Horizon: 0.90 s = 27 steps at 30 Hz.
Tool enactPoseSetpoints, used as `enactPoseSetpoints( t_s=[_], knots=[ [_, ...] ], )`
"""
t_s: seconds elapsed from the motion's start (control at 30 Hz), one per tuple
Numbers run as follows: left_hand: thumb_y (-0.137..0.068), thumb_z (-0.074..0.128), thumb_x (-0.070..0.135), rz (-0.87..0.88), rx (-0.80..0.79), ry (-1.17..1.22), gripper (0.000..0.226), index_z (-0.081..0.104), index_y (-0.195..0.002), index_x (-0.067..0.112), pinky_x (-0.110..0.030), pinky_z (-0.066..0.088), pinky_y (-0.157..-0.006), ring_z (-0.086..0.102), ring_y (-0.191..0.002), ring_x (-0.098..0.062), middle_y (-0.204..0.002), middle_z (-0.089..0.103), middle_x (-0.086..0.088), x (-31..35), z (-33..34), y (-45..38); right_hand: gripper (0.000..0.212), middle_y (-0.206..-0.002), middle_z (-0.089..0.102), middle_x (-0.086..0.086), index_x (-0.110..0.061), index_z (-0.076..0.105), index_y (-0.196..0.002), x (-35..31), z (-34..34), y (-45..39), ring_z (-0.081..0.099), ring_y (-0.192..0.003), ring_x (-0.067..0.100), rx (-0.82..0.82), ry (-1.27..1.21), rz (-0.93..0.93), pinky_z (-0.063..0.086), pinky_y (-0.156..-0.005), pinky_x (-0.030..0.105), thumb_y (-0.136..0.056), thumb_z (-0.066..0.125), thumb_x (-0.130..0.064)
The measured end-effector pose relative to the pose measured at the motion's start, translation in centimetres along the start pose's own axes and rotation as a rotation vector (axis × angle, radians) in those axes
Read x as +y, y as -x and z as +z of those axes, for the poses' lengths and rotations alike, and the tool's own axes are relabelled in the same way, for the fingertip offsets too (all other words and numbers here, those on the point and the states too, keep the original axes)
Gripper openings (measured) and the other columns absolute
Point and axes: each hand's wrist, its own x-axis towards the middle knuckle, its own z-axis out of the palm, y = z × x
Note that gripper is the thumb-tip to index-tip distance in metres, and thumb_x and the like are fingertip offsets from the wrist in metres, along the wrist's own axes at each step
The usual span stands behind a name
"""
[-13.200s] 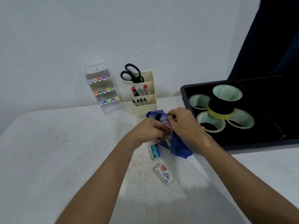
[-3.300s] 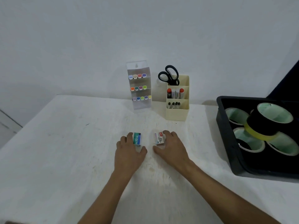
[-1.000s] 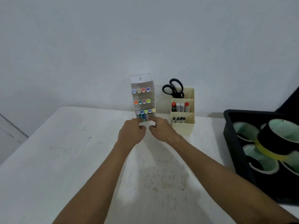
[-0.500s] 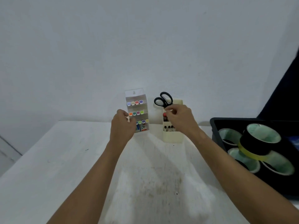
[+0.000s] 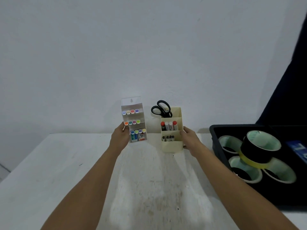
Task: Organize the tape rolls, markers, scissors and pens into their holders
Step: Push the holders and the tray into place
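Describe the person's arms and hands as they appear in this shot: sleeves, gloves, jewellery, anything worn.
Both forearms are bare from the bottom edge of the picture up to the wrists; no sleeve shows. The left hand and the right hand wear no gloves. No watch, bracelet or ring is visible on the parts in view. The fingertips are too small to tell anything about the nails.

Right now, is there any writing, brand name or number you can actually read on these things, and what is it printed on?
Blue label in the black bin, cut off at the picture's edge: large white characters show, perhaps "T" and "1", not surely readable.
Two small boxes in the bottom tier of the clear marker holder: printing shows, too small and blurred to read.
Scissors, cream holder, tape rolls: no readable text.
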Motion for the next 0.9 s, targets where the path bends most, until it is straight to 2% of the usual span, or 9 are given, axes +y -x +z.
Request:
enactPoseSetpoints(
  t_s=[0.13,0.37,0.5,0.9],
  knots=[
    [-0.102,0.033,0.034,0.029,-0.016,-0.067,0.037,0.052,-0.134,0.026,-0.05,0.052,-0.091,0.06,-0.107,-0.03,-0.124,0.063,-0.006,-0.2,0.4,-0.9,0.036,-0.12,0.063,0.003,-0.027,0.052,-0.133,0.7,0.0,-0.6,0.062,-0.104,0.023,0.031,0.077,-0.037,0.056,-0.085,0.04,-0.101,0.036,-0.027],
    [-0.103,0.034,0.031,0.054,-0.049,-0.11,0.038,0.053,-0.132,0.018,-0.052,0.051,-0.093,0.06,-0.108,-0.034,-0.123,0.064,-0.011,0.5,2.0,-1.6,0.04,-0.128,0.06,0.002,-0.027,0.047,-0.139,1.7,-0.2,-1.3,0.059,-0.113,0.024,0.057,0.122,-0.047,0.052,-0.095,0.045,-0.1,0.039,-0.033],
    [-0.103,0.034,0.031,0.073,-0.051,-0.106,0.038,0.053,-0.133,0.018,-0.049,0.052,-0.091,0.061,-0.105,-0.032,-0.12,0.064,-0.01,0.7,2.6,-1.7,0.042,-0.135,0.056,0.003,-0.026,0.043,-0.142,1.8,0.0,-1.6,0.055,-0.119,0.025,0.076,0.127,-0.05,0.05,-0.098,0.047,-0.1,0.04,-0.034],
    [-0.103,0.034,0.029,0.096,-0.081,-0.099,0.037,0.053,-0.132,0.018,-0.046,0.051,-0.089,0.061,-0.101,-0.033,-0.118,0.065,-0.012,1.3,4.1,-1.9,0.043,-0.131,0.058,0.006,-0.026,0.043,-0.142,2.0,-0.3,-2.5,0.056,-0.117,0.026,0.055,0.16,-0.05,0.05,-0.098,0.046,-0.099,0.042,-0.033]
  ],
)
